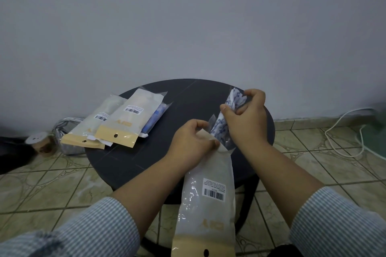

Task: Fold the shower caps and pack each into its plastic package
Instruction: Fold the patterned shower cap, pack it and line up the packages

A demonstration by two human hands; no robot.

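Now my left hand (191, 142) pinches the package (205, 196) mouth at the near worktop (129, 162) edge, right hand (244, 119) fingers clamped on the folded cap (224, 123) going in; a loose pinch could let it unfold and jam.

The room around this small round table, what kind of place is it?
Probably a room in a home, not a factory or shop. The low dark round table stands on a patterned tiled floor against a plain painted wall, and a white cable trails loose across the tiles.
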